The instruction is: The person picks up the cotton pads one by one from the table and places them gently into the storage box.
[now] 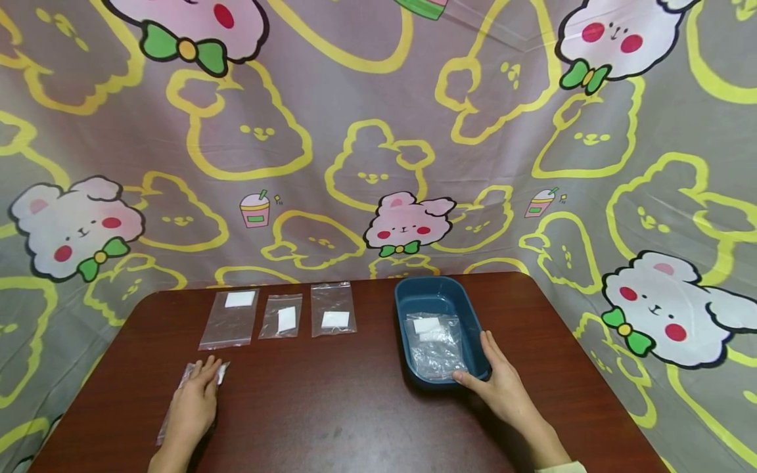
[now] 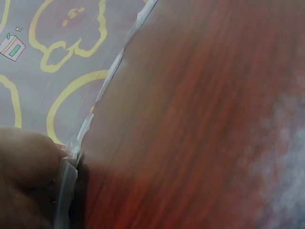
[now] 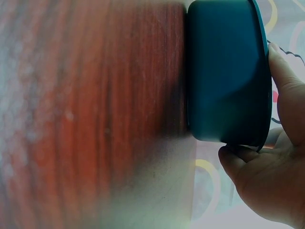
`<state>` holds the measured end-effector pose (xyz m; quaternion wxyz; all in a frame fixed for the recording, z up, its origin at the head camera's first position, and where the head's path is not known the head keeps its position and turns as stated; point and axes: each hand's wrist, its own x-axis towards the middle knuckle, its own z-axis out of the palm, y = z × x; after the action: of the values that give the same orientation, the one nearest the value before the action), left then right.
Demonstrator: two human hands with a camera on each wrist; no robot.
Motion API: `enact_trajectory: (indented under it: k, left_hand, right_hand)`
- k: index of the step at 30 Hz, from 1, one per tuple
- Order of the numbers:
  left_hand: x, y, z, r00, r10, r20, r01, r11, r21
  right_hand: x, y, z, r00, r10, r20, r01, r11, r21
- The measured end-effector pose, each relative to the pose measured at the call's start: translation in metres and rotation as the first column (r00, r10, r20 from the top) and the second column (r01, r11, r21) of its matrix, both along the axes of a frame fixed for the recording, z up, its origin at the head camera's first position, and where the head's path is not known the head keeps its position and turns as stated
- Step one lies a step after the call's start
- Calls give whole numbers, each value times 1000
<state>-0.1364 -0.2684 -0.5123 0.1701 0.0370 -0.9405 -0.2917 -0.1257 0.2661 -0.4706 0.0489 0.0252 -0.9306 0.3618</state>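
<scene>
At the table's left, my left hand [image 1: 192,407] lies over a clear zip bag [image 1: 169,420] with a white piece showing at its far corner. In the left wrist view, a finger [image 2: 28,157] meets the crumpled edge of this zip bag [image 2: 66,186]; the thumb's grip is mostly hidden under the hand. My right hand [image 1: 505,387] grips the near right corner of a dark blue plastic tub [image 1: 430,286], thumb at the front and fingers along the side. Inside the tub lie clear zip bags [image 1: 437,358] with white pieces, overlapping.
Three flat zip bags lie in a row toward the back: a left one [image 1: 227,325], a middle one [image 1: 272,325] and a right one [image 1: 322,302], each with a white piece. Brown table [image 1: 331,414]; patterned cloth [image 1: 331,79] hangs behind and at both sides.
</scene>
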Motion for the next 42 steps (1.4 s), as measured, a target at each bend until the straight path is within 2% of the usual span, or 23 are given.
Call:
enact_trajectory:
  k: [13,24,32,42]
  left_hand:
    - [-2,3,4,1000,-1,4,1,1000,-14]
    - [0,7,14,994,-55,-94,51,998,-40]
    - [-4,12,26,991,-84,-105,76,994,-79]
    - [-6,23,38,979,-111,-172,99,992,-74]
  right_hand:
    - [0,0,-1,1000,0,-9,0,1000,-2]
    - [0,0,2,1000,-1,11,1,1000,-5]
    - [0,0,0,1000,0,7,0,1000,-7]
    - [-1,1,-1,1000,-2,0,2,1000,-5]
